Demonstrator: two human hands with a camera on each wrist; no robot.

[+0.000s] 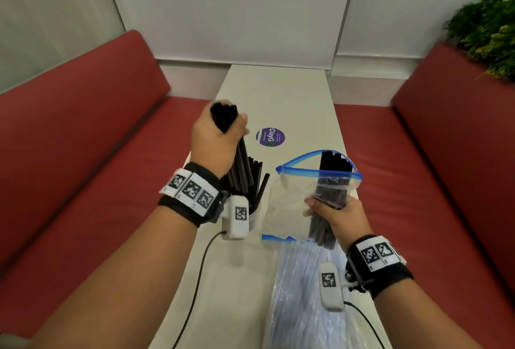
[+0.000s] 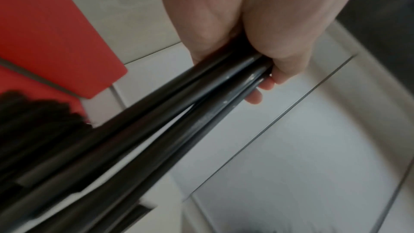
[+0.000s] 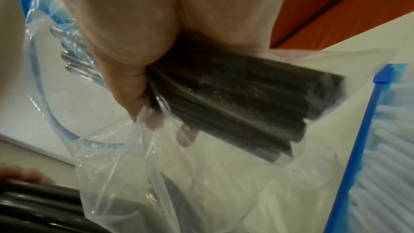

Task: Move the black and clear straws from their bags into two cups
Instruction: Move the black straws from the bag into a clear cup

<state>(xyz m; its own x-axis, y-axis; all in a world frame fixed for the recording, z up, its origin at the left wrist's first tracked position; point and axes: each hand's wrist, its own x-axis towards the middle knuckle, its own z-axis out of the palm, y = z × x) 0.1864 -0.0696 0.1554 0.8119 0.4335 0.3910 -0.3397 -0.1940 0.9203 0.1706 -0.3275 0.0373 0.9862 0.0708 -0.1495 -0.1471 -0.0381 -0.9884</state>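
Note:
My left hand (image 1: 220, 128) grips a bunch of black straws (image 1: 241, 164) near their tops, their lower ends inside a clear cup (image 1: 255, 217) that holds more black straws. The wrist view shows the fingers (image 2: 264, 84) curled round the black straws (image 2: 179, 112). My right hand (image 1: 334, 215) holds an open blue-zip bag (image 1: 292, 189) upright, squeezing the black straws (image 1: 331, 181) left inside it. Its fingers (image 3: 134, 77) clamp the bagged black straws (image 3: 235, 98) through the plastic. A second bag of clear straws (image 1: 306, 293) lies flat on the table near me.
The narrow white table (image 1: 278, 92) runs away from me between two red benches (image 1: 83, 153). A round purple sticker (image 1: 271, 137) sits on it beyond the cup. A plant (image 1: 487, 28) stands at the far right. Cables trail from both wrist cameras.

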